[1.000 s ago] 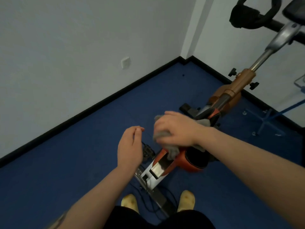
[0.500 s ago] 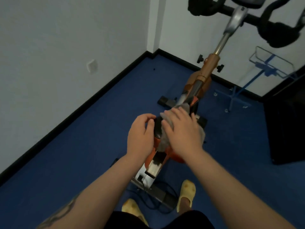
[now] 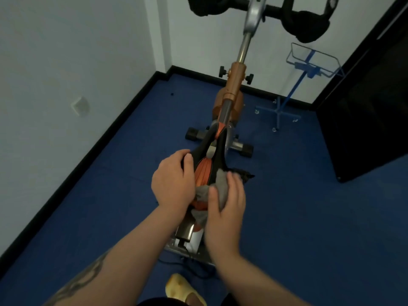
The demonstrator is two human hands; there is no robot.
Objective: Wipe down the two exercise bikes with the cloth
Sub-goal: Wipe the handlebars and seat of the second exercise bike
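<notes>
An orange and black exercise bike (image 3: 234, 85) stands on the blue floor in front of me, its black handlebars (image 3: 306, 21) at the top. Its black and orange saddle (image 3: 217, 151) lies right below my head. My left hand (image 3: 172, 180) grips the saddle's left edge, fingers curled over it. My right hand (image 3: 225, 208) presses a grey cloth (image 3: 220, 184) against the saddle's right rear side, with fingers laid over the cloth. Part of the cloth hangs under my palm. Only one bike is in view.
White walls close the corner to the left and behind the bike. A blue wire stand (image 3: 309, 69) sits to the bike's right. A tall black cabinet (image 3: 373, 111) fills the right side. My yellow slipper (image 3: 183, 288) and a black cable lie by the bike's rear base.
My view has swung so the bike stands straight ahead. My left hand has come onto the saddle's left edge. My right hand has slid the cloth back along the saddle toward me.
</notes>
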